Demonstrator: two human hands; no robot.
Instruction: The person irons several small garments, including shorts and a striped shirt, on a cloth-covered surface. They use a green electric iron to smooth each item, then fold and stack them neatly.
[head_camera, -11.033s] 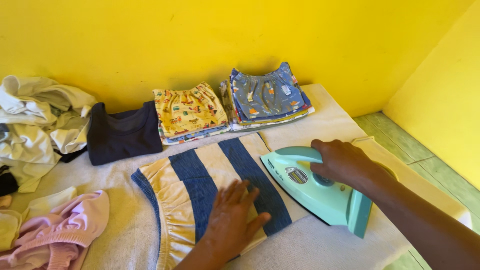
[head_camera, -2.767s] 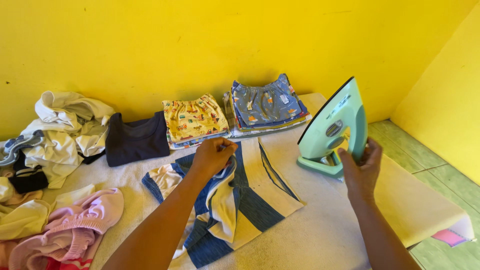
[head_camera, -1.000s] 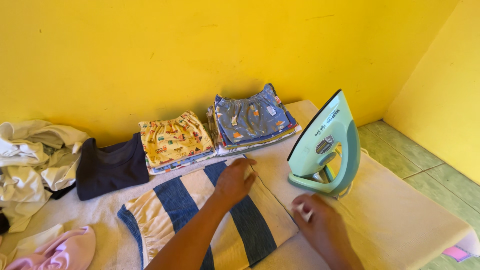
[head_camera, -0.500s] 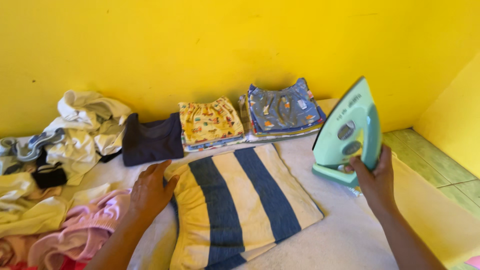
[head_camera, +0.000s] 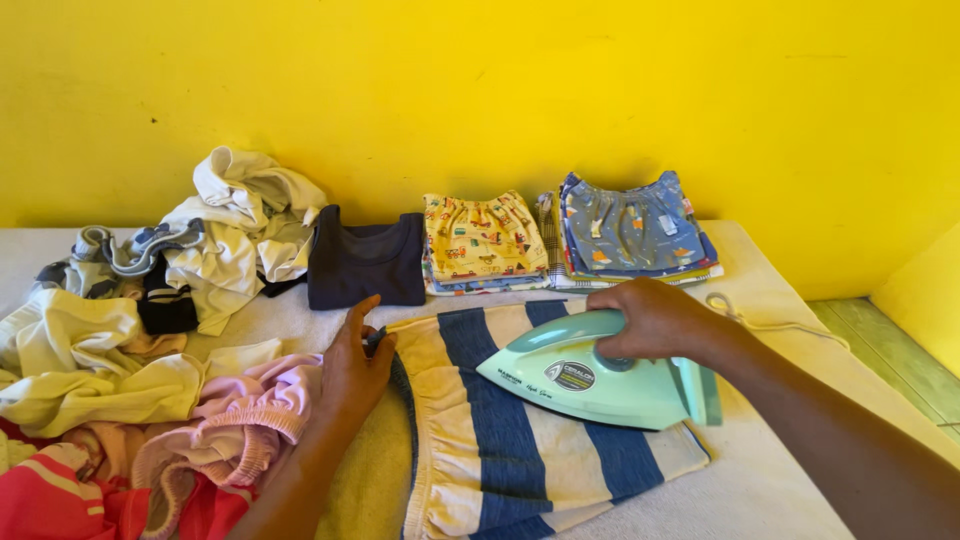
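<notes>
A cream and blue striped garment (head_camera: 520, 450) lies flat on the towel-covered surface (head_camera: 760, 490). My right hand (head_camera: 655, 320) grips the handle of a mint-green iron (head_camera: 590, 378), which rests soleplate-down on the garment with its tip pointing left. My left hand (head_camera: 355, 370) pinches the garment's gathered waistband at its upper left edge.
Against the yellow wall sit a folded dark navy top (head_camera: 365, 262), a yellow printed stack (head_camera: 482, 242) and a blue printed stack (head_camera: 630, 230). A heap of unironed white, pink and red clothes (head_camera: 150, 350) fills the left. The iron's cord (head_camera: 770, 318) trails right; green floor tiles (head_camera: 900, 350) lie beyond.
The iron has gone from standing upright on its heel to lying flat on the striped garment under my right hand. My left hand stays at the garment's left edge, now gripping the waistband.
</notes>
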